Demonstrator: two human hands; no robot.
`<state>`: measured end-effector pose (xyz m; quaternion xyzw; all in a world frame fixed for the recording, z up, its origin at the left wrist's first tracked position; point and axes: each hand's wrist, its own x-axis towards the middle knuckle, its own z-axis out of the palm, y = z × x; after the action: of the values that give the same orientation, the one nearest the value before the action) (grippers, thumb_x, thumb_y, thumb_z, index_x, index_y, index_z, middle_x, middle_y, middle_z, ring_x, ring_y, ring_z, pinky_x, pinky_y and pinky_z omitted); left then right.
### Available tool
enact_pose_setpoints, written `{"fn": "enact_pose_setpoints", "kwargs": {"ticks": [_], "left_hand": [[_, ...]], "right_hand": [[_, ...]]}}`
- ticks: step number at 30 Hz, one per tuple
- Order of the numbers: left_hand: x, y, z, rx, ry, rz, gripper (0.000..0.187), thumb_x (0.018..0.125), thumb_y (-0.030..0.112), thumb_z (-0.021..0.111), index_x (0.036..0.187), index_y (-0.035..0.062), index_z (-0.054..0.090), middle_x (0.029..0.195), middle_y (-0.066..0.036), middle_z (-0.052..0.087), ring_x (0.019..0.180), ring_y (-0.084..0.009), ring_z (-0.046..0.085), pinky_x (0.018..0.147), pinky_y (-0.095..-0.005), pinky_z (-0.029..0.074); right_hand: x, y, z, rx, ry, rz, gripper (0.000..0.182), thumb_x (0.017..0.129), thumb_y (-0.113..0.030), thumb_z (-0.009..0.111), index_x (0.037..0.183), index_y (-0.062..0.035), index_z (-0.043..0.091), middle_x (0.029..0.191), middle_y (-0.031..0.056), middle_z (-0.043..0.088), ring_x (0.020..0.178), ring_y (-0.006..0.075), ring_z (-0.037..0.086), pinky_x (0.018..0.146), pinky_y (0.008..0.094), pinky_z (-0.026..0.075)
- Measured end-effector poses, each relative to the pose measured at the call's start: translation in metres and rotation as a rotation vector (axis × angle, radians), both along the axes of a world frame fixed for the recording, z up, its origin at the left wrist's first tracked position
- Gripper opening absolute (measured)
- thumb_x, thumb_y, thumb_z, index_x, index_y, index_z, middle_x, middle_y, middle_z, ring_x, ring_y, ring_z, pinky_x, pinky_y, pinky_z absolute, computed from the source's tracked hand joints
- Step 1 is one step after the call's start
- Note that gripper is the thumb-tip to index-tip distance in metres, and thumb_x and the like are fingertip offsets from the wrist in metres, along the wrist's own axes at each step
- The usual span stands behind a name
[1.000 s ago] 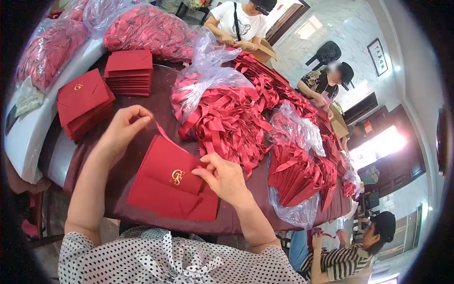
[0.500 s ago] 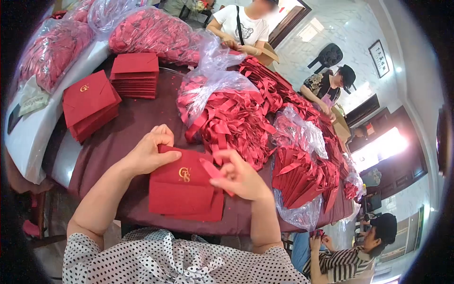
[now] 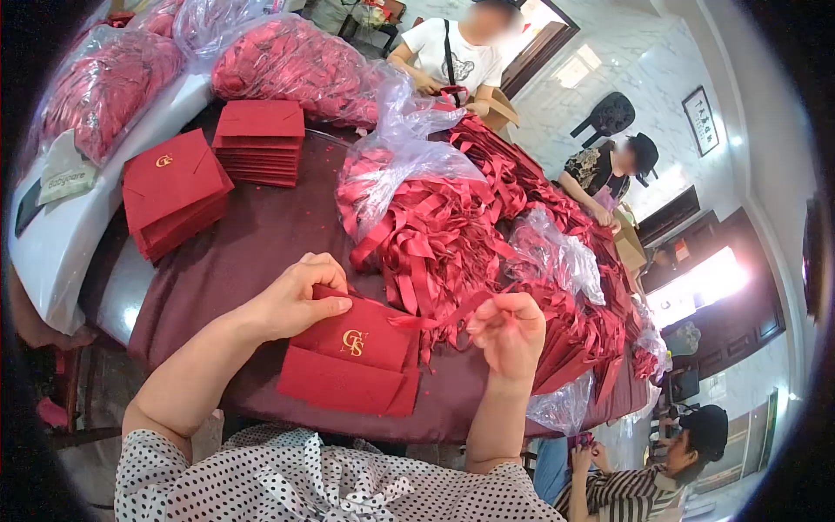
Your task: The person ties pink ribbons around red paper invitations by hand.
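A red envelope-like pouch (image 3: 348, 352) with gold lettering lies at the table's near edge, tilted slightly. My left hand (image 3: 304, 296) grips its upper left corner, thumb on the front face and fingers behind. To the right, my right hand (image 3: 507, 335) is raised with thumb and fingers pinched on a red ribbon (image 3: 444, 318). The ribbon stretches leftward from those fingers to the pouch's upper right side. Whether it passes through the pouch there, I cannot make out. Just beyond both hands is a heap of red ribbons (image 3: 435, 244) spilling from a clear plastic bag (image 3: 387, 170).
Two stacks of red pouches, a left stack (image 3: 174, 187) and a right stack (image 3: 259, 143), stand on the maroon tablecloth (image 3: 287, 230). Full plastic bags (image 3: 291, 70) line the far side. More pouches (image 3: 565, 352) lie at right. Several people sit or stand around the table.
My right hand has moved right, away from the pouch, drawing the ribbon out into a longer stretch. My left hand keeps its grip on the pouch. The whole view has shifted slightly.
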<state>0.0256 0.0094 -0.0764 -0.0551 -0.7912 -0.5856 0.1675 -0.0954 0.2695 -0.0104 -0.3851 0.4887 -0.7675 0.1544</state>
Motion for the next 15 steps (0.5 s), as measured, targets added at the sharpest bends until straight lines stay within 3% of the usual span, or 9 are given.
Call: {"fn": "enact_pose_setpoints", "kwargs": {"ticks": [4,6,8,10,13,14,15], "left_hand": [[-0.002,-0.001,-0.009,-0.007,-0.014,-0.003,0.017,0.08,0.015,0.07,0.08,0.0034,0.058,0.089,-0.007,0.055,0.091,-0.0229,0.048,0.08,-0.0336,0.039],[-0.001,-0.001,-0.01,-0.124,-0.082,-0.001,0.017,0.082,0.017,0.068,0.08,0.0031,0.059,0.089,-0.007,0.055,0.093,-0.023,0.047,0.079,-0.0334,0.039],[0.0,0.001,-0.009,-0.13,-0.078,0.003,0.017,0.082,0.018,0.068,0.081,0.003,0.059,0.09,-0.007,0.055,0.094,-0.023,0.047,0.079,-0.0333,0.039],[0.0,0.004,-0.008,-0.137,-0.078,0.002,0.018,0.083,0.019,0.067,0.081,0.0029,0.059,0.09,-0.006,0.055,0.094,-0.0231,0.047,0.079,-0.0333,0.039],[-0.001,0.007,-0.008,-0.068,-0.06,-0.03,0.017,0.082,0.018,0.067,0.081,0.0028,0.059,0.091,-0.006,0.055,0.095,-0.0231,0.047,0.079,-0.0334,0.04],[-0.002,0.008,-0.009,-0.069,-0.011,-0.033,0.017,0.082,0.017,0.067,0.08,0.0029,0.059,0.09,-0.006,0.055,0.094,-0.0227,0.047,0.079,-0.0334,0.04],[-0.002,0.009,-0.009,-0.07,0.037,-0.033,0.017,0.083,0.017,0.067,0.08,0.0029,0.058,0.089,-0.005,0.056,0.093,-0.0224,0.047,0.079,-0.0335,0.04]], "right_hand": [[-0.012,0.0,0.001,-0.134,0.041,0.074,0.014,0.093,-0.005,0.053,0.101,0.0035,0.06,0.077,0.0105,0.061,0.066,0.0202,0.061,0.057,0.0258,0.048],[-0.006,0.0,0.012,0.284,0.687,-0.614,0.016,0.095,-0.008,0.052,0.101,0.0024,0.062,0.078,0.0045,0.055,0.07,0.0151,0.058,0.071,0.025,0.048],[0.0,-0.001,0.018,0.27,0.761,-0.664,0.019,0.093,-0.003,0.052,0.108,0.0037,0.062,0.087,0.007,0.06,0.079,0.0145,0.06,0.077,0.0277,0.048],[0.012,-0.013,0.023,0.128,0.379,-0.361,0.024,0.095,-0.008,0.052,0.115,0.0036,0.061,0.084,0.0085,0.061,0.083,0.0136,0.058,0.077,0.0262,0.045],[0.024,-0.031,0.026,0.353,0.353,-0.095,0.032,0.091,0.003,0.051,0.122,0.0026,0.056,0.082,0.0108,0.066,0.076,0.0153,0.063,0.072,0.0258,0.051],[0.03,-0.041,0.023,0.323,0.211,-0.008,0.035,0.087,0.008,0.052,0.121,0.0029,0.056,0.081,0.0092,0.066,0.071,0.0134,0.063,0.066,0.0232,0.051],[0.03,-0.049,0.017,0.396,0.204,0.046,0.032,0.089,0.005,0.055,0.121,0.0019,0.055,0.083,0.0074,0.066,0.074,0.0111,0.062,0.067,0.0224,0.05]]}}
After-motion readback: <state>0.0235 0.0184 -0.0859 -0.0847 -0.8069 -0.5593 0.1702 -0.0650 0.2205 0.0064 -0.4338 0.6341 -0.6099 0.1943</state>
